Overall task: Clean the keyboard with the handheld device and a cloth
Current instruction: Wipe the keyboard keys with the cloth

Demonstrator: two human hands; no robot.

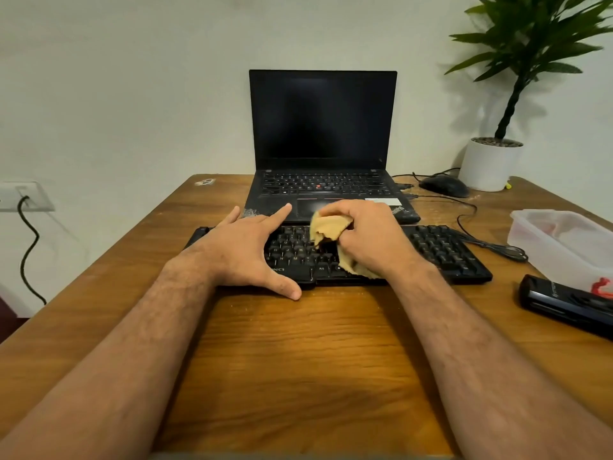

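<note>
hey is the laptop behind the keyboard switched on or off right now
It looks off or asleep: the laptop stands open with its lid upright, but the screen is fully dark, with no image or glow. A powered, blanked screen cannot be ruled out.

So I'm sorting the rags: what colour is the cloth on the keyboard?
Tan-yellow, plain; the cloth shows best in the head view.

Left hand point(243, 245) covers left third of keyboard point(441, 249); keys there not visible. Cloth point(328, 227) partly hidden inside right hand point(368, 237), w/ mid keys under both. Handheld device point(564, 303) at right edge of tabletop point(298, 353), cut off by frame. Clear container point(560, 244) contents blurred. Key legends mostly too small to read.
</note>
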